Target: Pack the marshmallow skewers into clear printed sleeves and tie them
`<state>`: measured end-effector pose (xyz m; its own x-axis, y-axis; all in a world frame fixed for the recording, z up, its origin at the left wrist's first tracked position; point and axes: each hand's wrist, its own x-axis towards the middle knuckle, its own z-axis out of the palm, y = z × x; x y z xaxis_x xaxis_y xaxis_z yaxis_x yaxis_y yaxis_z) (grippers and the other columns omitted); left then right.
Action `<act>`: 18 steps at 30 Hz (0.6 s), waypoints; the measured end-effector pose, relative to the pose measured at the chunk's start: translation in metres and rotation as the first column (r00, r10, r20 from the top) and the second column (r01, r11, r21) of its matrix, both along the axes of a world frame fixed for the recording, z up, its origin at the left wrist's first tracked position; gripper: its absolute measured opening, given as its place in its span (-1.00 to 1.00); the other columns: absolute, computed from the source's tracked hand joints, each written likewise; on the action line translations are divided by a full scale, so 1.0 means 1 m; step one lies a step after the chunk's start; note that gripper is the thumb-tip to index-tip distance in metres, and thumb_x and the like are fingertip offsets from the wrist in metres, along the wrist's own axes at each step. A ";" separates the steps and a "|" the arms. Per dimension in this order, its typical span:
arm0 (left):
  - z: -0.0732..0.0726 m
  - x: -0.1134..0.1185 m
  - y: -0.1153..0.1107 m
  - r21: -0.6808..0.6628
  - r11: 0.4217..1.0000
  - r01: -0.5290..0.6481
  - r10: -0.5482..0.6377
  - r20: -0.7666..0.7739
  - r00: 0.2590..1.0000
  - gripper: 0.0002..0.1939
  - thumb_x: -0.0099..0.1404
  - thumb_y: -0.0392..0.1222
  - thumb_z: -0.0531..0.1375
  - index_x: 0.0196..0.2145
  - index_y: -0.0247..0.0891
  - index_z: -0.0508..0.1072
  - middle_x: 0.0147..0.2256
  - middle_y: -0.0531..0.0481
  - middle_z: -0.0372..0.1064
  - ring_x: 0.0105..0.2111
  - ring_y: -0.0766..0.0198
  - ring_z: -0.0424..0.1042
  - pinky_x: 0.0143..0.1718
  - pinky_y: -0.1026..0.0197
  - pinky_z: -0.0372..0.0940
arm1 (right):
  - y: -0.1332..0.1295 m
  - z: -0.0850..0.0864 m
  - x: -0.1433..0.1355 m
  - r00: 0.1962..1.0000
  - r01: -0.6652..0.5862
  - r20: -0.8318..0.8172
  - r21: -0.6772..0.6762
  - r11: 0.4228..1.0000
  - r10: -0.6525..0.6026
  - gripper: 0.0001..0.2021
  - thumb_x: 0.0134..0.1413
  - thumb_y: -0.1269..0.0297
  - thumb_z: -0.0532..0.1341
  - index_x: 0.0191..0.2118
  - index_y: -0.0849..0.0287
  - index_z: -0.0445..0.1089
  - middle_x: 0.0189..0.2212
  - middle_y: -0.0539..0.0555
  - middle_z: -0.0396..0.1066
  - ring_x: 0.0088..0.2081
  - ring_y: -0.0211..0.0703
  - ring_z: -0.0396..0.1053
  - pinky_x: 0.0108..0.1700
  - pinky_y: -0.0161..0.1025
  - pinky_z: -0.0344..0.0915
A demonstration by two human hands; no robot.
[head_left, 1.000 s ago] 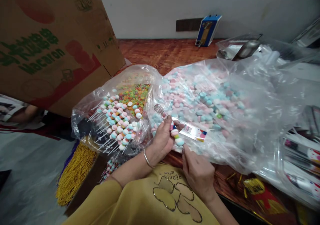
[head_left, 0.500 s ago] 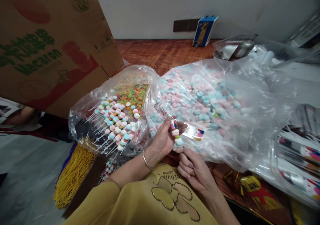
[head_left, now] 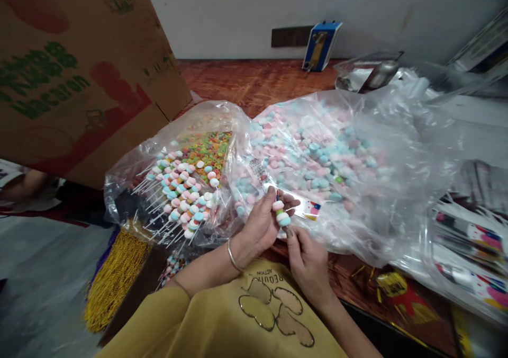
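Head view shows the marshmallow skewer (head_left: 281, 213) striped pink, green, white, blue.

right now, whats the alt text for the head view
The left hand holds a stack of pastel sweets, the right hand at its lower end. Beyond lie pink and blue sweets in clear plastic; at left, loaded sticks and a cardboard box.
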<state>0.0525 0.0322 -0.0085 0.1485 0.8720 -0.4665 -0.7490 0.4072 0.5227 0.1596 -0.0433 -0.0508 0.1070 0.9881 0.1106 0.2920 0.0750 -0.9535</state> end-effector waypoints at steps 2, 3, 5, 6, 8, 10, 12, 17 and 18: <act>-0.002 -0.001 -0.003 -0.003 0.996 0.090 -0.090 0.039 0.995 -0.59 0.19 0.14 0.40 -0.34 -0.28 0.46 -0.39 -0.06 0.50 -0.34 0.19 0.55 -0.24 0.17 0.43 | 0.002 0.001 -0.002 0.918 -0.111 -0.396 -0.198 0.974 0.024 -0.67 0.32 -0.02 0.17 -0.32 0.13 0.44 -0.65 -0.12 0.17 -0.62 -0.31 0.06 -0.55 -0.33 0.10; -0.004 -0.002 -0.003 0.015 0.990 0.141 -0.142 0.067 0.988 -0.58 0.18 0.15 0.40 -0.33 -0.28 0.47 -0.36 -0.08 0.51 -0.31 0.16 0.55 -0.22 0.15 0.43 | 0.003 0.002 -0.003 0.832 -0.170 -0.555 -0.262 0.950 -0.005 -0.66 0.30 -0.05 0.20 -0.32 0.13 0.43 -0.68 -0.17 0.07 -0.66 -0.35 -0.05 -0.60 -0.36 0.03; -0.008 -0.005 -0.002 0.081 0.977 0.196 -0.205 0.113 0.972 -0.57 0.15 0.11 0.43 -0.23 -0.28 0.51 -0.24 -0.14 0.54 -0.20 0.09 0.56 -0.13 0.10 0.43 | 0.005 0.003 -0.003 0.680 -0.240 -0.730 -0.312 0.919 -0.070 -0.66 0.21 -0.07 0.28 -0.33 0.15 0.43 -0.71 -0.25 -0.08 -0.70 -0.41 -0.20 -0.65 -0.39 -0.04; -0.009 -0.008 -0.001 0.121 0.973 0.194 -0.210 0.128 0.969 -0.55 0.12 0.08 0.46 -0.17 -0.27 0.52 -0.15 -0.16 0.55 -0.13 0.07 0.56 -0.08 0.07 0.42 | 0.006 0.003 -0.003 0.640 -0.250 -0.764 -0.314 0.916 -0.088 -0.66 0.16 -0.05 0.32 -0.33 0.16 0.45 -0.72 -0.26 -0.10 -0.70 -0.43 -0.22 -0.65 -0.40 -0.04; -0.008 -0.014 0.003 0.186 0.970 0.153 -0.181 0.146 0.973 -0.47 0.07 0.04 0.49 -0.07 -0.21 0.52 0.03 -0.18 0.50 0.01 0.01 0.51 0.02 0.02 0.39 | 0.007 0.003 -0.001 0.607 -0.242 -0.788 -0.310 0.920 -0.106 -0.66 0.10 -0.02 0.38 -0.34 0.19 0.48 -0.72 -0.27 -0.11 -0.70 -0.46 -0.23 -0.66 -0.41 -0.05; -0.004 -0.021 0.008 0.227 0.969 0.100 -0.138 0.159 0.978 -0.41 0.04 0.06 0.50 -0.01 -0.17 0.51 0.10 -0.18 0.47 0.09 -0.01 0.47 0.06 0.01 0.36 | 0.008 0.003 0.001 0.598 -0.241 -0.794 -0.310 0.920 -0.111 -0.67 0.08 -0.01 0.40 -0.35 0.20 0.49 -0.73 -0.27 -0.10 -0.71 -0.46 -0.22 -0.66 -0.42 -0.06; 0.001 -0.028 0.014 0.229 0.971 0.061 -0.100 0.160 0.982 -0.40 0.07 0.08 0.48 0.03 -0.16 0.50 0.05 -0.15 0.49 0.08 0.01 0.48 0.05 0.04 0.37 | 0.008 0.003 0.003 0.593 -0.263 -0.799 -0.313 0.913 -0.104 -0.67 0.07 -0.01 0.41 -0.35 0.20 0.50 -0.73 -0.26 -0.09 -0.71 -0.47 -0.21 -0.66 -0.42 -0.07; 0.007 -0.033 0.027 0.190 0.981 0.029 -0.055 0.135 0.989 -0.62 0.13 -0.11 0.47 -0.12 -0.27 0.55 -0.42 0.06 0.48 -0.32 0.26 0.53 -0.02 0.12 0.41 | 0.007 0.004 0.003 0.609 -0.339 -0.791 -0.328 0.882 -0.060 -0.66 0.11 -0.03 0.37 -0.33 0.19 0.48 -0.72 -0.27 -0.10 -0.71 -0.46 -0.21 -0.66 -0.41 -0.08; 0.006 -0.031 0.029 0.177 0.984 0.007 -0.032 0.139 0.990 -0.69 0.13 -0.16 0.47 -0.20 -0.28 0.54 -0.47 0.10 0.43 -0.39 0.31 0.50 -0.05 0.15 0.41 | 0.007 0.003 0.002 0.639 -0.323 -0.768 -0.319 0.891 -0.044 -0.67 0.14 -0.04 0.35 -0.32 0.18 0.46 -0.71 -0.26 -0.08 -0.71 -0.45 -0.19 -0.65 -0.40 -0.07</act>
